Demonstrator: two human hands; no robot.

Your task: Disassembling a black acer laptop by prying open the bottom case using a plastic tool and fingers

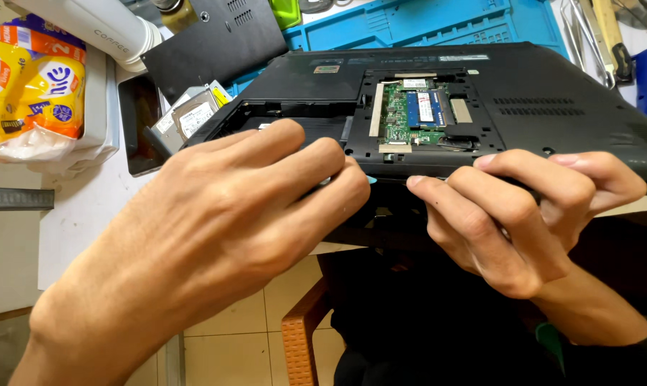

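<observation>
A black laptop (552, 107) lies upside down on the table with its bottom covers off, showing a green circuit board with memory modules (423, 111). My left hand (216, 221) grips the laptop's near edge, with a small teal tool tip (371, 179) showing between its fingers at the seam. My right hand (531, 214) clutches the same near edge further right, fingers curled over it and thumb underneath.
A removed black cover panel (216, 46) and a silver hard drive (194, 114) lie at the back left, beside a dark phone (141, 125). An orange snack bag (30, 78) sits far left. A blue mat (423, 21) lies behind the laptop. An orange chair (298, 336) stands below.
</observation>
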